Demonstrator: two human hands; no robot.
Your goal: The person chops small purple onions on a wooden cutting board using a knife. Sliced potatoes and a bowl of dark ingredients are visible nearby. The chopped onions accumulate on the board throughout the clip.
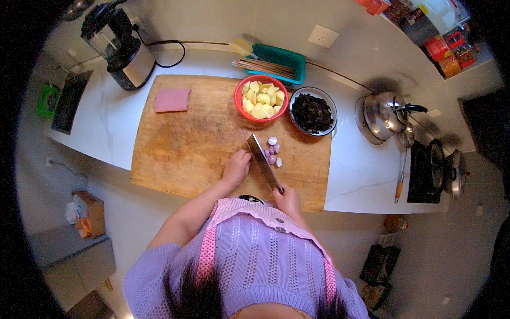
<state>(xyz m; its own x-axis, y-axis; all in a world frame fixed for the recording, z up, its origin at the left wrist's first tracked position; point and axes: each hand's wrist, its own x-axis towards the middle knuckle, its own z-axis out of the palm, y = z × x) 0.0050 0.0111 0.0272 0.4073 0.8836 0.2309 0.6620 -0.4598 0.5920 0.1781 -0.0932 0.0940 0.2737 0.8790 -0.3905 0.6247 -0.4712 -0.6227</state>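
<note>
My right hand [287, 199] grips the handle of a cleaver [263, 162], whose blade points up and to the left over a wooden cutting board [199, 139]. My left hand [238, 166] rests on the board just left of the blade, fingers curled; what lies under the fingertips is hidden. Right of the blade lie several peeled shallots or garlic cloves [272, 159], white and purple. Beyond them, a red bowl [261, 99] holds pieces of peeled potato, and beside it a bowl [312, 111] holds dark wood-ear-like pieces. A folded pink cloth [172, 100] lies at the board's far left.
A blender [129, 60] stands behind the board at left. A teal basket [297, 65] with chopsticks sits at the wall. To the right are a metal kettle [384, 115], a ladle [401, 167] and a stove [422, 171] with a pan.
</note>
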